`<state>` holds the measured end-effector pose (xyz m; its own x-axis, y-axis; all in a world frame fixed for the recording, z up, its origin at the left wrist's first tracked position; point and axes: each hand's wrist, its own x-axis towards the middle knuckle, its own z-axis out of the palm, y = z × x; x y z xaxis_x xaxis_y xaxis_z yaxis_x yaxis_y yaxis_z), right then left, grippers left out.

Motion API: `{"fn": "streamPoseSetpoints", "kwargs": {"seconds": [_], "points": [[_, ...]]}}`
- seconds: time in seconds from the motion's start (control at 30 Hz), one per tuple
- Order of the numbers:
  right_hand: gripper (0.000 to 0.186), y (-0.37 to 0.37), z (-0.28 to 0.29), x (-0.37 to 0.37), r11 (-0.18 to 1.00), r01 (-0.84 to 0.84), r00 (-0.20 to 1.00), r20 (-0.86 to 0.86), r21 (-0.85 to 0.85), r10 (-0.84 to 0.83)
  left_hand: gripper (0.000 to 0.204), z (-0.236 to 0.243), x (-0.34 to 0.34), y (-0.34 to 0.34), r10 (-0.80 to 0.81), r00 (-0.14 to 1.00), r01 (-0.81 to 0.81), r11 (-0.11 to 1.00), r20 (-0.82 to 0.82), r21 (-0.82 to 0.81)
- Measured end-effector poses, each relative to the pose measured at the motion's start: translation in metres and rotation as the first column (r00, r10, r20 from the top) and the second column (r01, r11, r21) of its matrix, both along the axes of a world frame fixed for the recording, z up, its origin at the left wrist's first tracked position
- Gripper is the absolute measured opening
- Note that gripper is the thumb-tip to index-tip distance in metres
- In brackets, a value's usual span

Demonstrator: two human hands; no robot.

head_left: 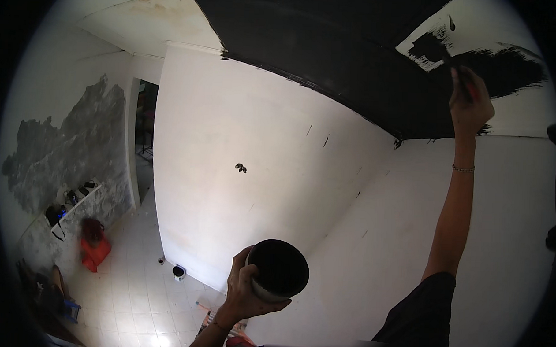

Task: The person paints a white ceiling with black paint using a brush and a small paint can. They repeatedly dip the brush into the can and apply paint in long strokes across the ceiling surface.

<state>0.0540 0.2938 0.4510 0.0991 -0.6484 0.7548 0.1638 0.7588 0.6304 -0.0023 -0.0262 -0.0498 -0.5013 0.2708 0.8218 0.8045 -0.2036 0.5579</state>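
Here, your two hands work at very different heights, and the brush-to-ceiling relation is the one that matters.

Right hand: your right hand [470, 107] is raised overhead at the far right, arm fully stretched, fingers clamped around the handle of a paintbrush [447, 57].

Brush axis: the paintbrush runs up and to the left from your fist; its bristles touch the ceiling [331, 47] at the edge of a fresh black stroke.

Unpainted patch: a white patch [478, 40] of ceiling lies just above and to the right of the bristles, ringed by ragged black strokes; the rest of the ceiling to the left is already black.

Left hand: your left hand [246, 288] sits low and near, at the bottom centre, fingers curled tight around the rim and side of a round paint pot [279, 268] with a black interior.

Pot to brush: the paint pot lies well apart from the bristles, down and to the left of them; only your right hand is near the ceiling.

Surroundings: a white wall [242, 141] stands behind the pot; far below at left, the tiled floor [133, 278] carries a red bag [95, 246] and a small bucket [178, 272].
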Motion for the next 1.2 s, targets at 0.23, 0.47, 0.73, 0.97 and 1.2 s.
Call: {"fn": "streamPoseSetpoints", "kwargs": {"seconds": [0.23,0.47,0.73,0.97,1.2], "points": [[0.022,0.006,0.013,-0.024,0.957,0.282,0.958,0.024,0.07,-0.284,0.102,0.001,0.002,0.001,-0.033,0.999,0.033,0.999,-0.002,0.009],[0.018,-0.003,0.011,-0.021,0.994,0.108,0.989,0.1,0.009,-0.109,0.103,-0.007,0.002,-0.001,-0.07,0.997,0.07,0.997,0.01,-0.011],[0.025,0.005,0.017,-0.019,0.99,0.127,0.976,-0.188,0.068,-0.112,0.1,-0.005,0.004,0.001,-0.057,0.998,0.058,0.998,0.018,-0.028],[0.022,0.004,0.008,-0.046,0.922,0.364,0.914,0.138,0.134,-0.381,0.1,-0.002,0.004,0.003,-0.096,0.995,0.096,0.995,0.011,-0.025],[0.014,-0.003,-0.008,-0.049,0.974,0.137,0.989,-0.077,0.183,-0.124,0.101,-0.004,0.004,-0.004,-0.078,0.997,0.078,0.997,0.016,-0.007]]}}
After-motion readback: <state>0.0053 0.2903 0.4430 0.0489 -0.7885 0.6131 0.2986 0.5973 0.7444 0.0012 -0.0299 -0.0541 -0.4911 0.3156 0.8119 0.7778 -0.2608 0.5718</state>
